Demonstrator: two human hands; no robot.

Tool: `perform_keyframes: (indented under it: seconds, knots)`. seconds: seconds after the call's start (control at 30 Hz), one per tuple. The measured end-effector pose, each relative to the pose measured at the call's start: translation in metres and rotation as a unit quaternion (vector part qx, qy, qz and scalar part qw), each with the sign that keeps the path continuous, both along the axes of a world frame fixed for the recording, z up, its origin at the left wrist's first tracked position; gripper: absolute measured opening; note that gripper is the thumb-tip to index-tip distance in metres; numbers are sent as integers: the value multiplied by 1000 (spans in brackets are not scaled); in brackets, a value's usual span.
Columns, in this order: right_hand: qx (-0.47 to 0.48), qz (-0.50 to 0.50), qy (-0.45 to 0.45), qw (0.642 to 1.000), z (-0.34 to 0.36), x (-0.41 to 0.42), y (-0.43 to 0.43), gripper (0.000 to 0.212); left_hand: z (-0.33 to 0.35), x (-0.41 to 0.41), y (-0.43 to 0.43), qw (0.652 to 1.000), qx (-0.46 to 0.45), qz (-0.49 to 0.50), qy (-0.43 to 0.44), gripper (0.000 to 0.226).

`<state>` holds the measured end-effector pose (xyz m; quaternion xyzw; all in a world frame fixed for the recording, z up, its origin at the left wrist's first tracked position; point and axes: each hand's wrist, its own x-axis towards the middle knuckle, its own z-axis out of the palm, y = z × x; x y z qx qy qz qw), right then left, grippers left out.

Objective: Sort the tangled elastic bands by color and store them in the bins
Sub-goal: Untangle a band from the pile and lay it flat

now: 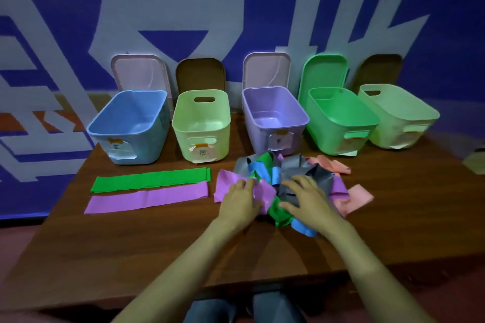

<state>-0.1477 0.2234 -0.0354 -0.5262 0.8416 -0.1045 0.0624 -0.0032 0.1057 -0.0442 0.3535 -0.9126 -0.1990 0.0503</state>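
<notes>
A tangled pile of elastic bands in grey, blue, green, purple and pink lies on the table right of centre. My left hand rests on a purple band at the pile's left side, fingers bent on it. My right hand presses on the grey bands in the middle, fingers spread. Two bands lie flat and straight to the left: a green band and a purple band below it. Behind stand the blue bin, pale green bin, purple bin, green bin and a light green bin.
All bins look empty and carry taped paper labels on their fronts. Their lids lean against the blue and white wall behind. The brown wooden table ends near my knees. Pink bands spill off the pile's right side.
</notes>
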Motion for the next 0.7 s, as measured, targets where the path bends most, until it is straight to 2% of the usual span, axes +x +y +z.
perform_keyframes:
  seconds: [0.1,0.27,0.37,0.43,0.5,0.6,0.7]
  knots:
    - [33,-5,5,999,-14,-4,6,52,-3,-5,4,998,-28,12,60,32]
    - [8,-42,-19,999,-21,-4,2,38,-4,-4,12,975,47,49,211,11]
    - [-126,-51,-20,991,-3,6,-8,57,8,-1,14,943,66,61,319,6]
    - [-229,-30,-32,972,10,12,-12,56,19,-1,13,923,85,73,368,5]
    - [-263,-10,-116,958,23,21,-15,41,26,-3,11,911,101,82,392,12]
    - [-243,-16,-292,925,33,28,-20,18,31,-3,6,901,137,84,403,14]
    - [-223,-28,-323,919,33,30,-22,15,34,4,4,899,175,77,395,9]
